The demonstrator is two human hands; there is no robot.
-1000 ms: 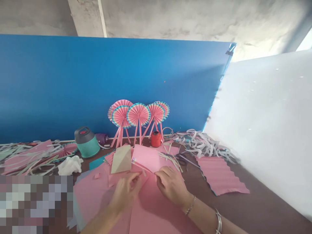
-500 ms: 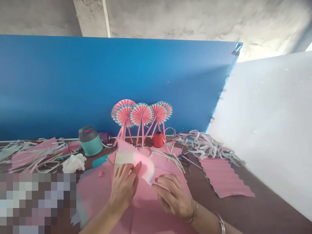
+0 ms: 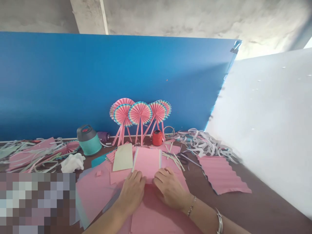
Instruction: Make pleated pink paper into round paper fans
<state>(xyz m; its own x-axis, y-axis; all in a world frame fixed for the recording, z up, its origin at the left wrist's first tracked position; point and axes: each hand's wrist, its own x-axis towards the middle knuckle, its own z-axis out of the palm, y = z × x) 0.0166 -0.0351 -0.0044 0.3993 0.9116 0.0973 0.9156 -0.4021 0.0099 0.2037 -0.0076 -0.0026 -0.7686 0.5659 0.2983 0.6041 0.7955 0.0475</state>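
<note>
A pink paper sheet (image 3: 147, 159) with pale and bluish stripes down both side edges lies in front of me, over other pink paper (image 3: 156, 214). My left hand (image 3: 133, 188) is closed at its near left corner, fingers curled over the edge. At the near right corner, my right hand (image 3: 170, 188) grips the same edge, its thumb hidden. A bracelet and a bangle circle my right wrist and forearm. A pale cream paper piece (image 3: 123, 157) rests just beyond my left hand.
Round pleated paper fans (image 3: 140, 113) stand against the blue partition (image 3: 73, 81). A teal flask (image 3: 89, 143) and a red spool (image 3: 157, 138) stand at the back. Paper strips (image 3: 202, 143) heap at the right, behind a creased pink sheet (image 3: 224, 174). Scissors (image 3: 182, 157) lie among strips.
The pink sheet, curled up and slanted before, now lies flatter and straight between my hands. My left hand has come nearer and right, and the cream piece shows uncovered.
</note>
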